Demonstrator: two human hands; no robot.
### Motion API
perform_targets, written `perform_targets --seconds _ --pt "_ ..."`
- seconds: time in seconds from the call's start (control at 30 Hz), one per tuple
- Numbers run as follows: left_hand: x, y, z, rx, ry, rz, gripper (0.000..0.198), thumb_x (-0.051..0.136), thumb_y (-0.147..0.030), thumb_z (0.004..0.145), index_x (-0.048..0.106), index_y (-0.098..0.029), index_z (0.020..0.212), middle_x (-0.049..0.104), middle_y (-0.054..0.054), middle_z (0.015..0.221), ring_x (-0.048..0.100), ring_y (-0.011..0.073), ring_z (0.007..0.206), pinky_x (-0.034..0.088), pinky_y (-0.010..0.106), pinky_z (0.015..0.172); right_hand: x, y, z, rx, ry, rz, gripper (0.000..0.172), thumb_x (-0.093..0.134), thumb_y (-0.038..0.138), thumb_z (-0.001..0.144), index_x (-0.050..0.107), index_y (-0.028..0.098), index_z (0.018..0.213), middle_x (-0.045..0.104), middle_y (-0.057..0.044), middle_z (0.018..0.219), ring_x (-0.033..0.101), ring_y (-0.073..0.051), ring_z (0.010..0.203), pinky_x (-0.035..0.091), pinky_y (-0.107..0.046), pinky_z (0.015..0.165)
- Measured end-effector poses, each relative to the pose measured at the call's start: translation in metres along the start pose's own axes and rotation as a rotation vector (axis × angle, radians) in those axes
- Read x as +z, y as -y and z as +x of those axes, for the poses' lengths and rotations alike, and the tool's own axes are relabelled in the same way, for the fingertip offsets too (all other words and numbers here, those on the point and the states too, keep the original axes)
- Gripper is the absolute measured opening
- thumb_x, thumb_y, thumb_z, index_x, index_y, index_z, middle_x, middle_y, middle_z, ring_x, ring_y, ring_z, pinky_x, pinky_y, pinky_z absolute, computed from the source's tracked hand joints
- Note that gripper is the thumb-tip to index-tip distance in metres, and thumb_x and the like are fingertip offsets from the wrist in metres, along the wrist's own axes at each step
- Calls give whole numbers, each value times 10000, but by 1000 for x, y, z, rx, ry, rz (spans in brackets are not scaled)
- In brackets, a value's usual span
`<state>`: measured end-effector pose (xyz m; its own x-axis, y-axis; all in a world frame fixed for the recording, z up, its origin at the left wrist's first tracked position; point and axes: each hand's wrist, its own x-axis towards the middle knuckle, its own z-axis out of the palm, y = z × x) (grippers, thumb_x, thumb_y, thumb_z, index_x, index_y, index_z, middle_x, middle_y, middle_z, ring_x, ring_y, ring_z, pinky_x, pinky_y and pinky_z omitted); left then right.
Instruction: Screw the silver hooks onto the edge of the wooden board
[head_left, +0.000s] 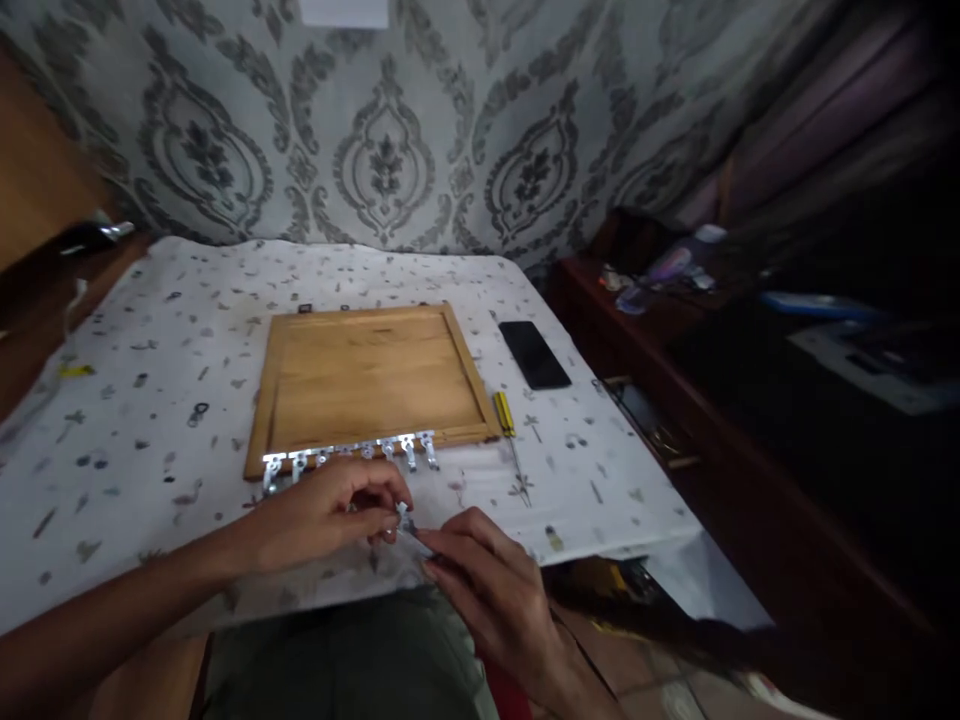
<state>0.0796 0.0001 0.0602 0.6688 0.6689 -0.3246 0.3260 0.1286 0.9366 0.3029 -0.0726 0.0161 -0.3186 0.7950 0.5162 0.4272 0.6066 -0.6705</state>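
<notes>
A square wooden frame [371, 380] lies flat on the patterned tablecloth [150, 400]. Several small shiny metal brackets [349, 455] stand in a row along its near edge. My left hand [322, 515] is curled at the table's front edge, its fingertips pinched on a small metal piece [403, 515]. My right hand [487, 585] meets it from the right, fingers bent and pressed toward the same piece, with a clear plastic wrapper under them. Both hands touch at that spot.
A yellow-handled screwdriver [508, 430] lies right of the frame, a black phone [534, 354] beyond it. A dark wooden side table [675, 330] with bottles stands at the right. A small yellow item [75, 371] lies at the cloth's left edge.
</notes>
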Motion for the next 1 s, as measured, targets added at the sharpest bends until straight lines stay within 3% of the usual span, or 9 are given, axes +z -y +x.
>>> perform_targets --seconds 0.13,0.3,0.43,0.57,0.8,1.0 --pt "2 1 10 -17 24 42 202 594 -377 859 669 -221 964 690 -10 799 650 158 754 516 289 716 -6 -3 -10 107 -4 78 121 606 250 1006 715 197 1011 659 -29 849 653 -123 723 533 -210 610" --pt "5 -8 24 30 -11 150 287 562 -448 879 678 -218 1007 730 13 827 679 175 754 529 291 692 -13 -10 -8 226 51 225 186 619 296 998 698 196 864 632 5 709 586 -112 630 459 -224 569" --pt "-15 -16 41 90 -160 339 365 507 -489 933 674 -195 1069 744 53 918 702 204 855 550 308 753 -13 -20 1 536 -86 425 286 669 430 945 648 196 780 548 48 589 493 -84 485 411 -222 504" --pt "-47 -9 62 178 -297 503 351 478 -430 921 682 -171 1041 740 73 936 693 208 875 537 321 788 -13 -35 13 771 -220 521 352 722 515 859 623 198 742 535 57 533 448 -78 431 361 -220 451" --pt "-70 18 75 83 -178 603 345 467 -375 909 710 -184 1063 768 77 1056 714 223 957 545 358 864 -7 -48 18 870 -167 511 306 717 485 832 664 193 757 560 51 499 459 -81 426 341 -221 446" --pt "-77 19 69 49 -148 572 310 473 -347 936 695 -178 1071 772 70 1049 722 200 964 564 353 891 -4 -55 18 872 -155 501 292 719 476 837 665 195 782 562 56 505 496 -86 430 359 -219 442"
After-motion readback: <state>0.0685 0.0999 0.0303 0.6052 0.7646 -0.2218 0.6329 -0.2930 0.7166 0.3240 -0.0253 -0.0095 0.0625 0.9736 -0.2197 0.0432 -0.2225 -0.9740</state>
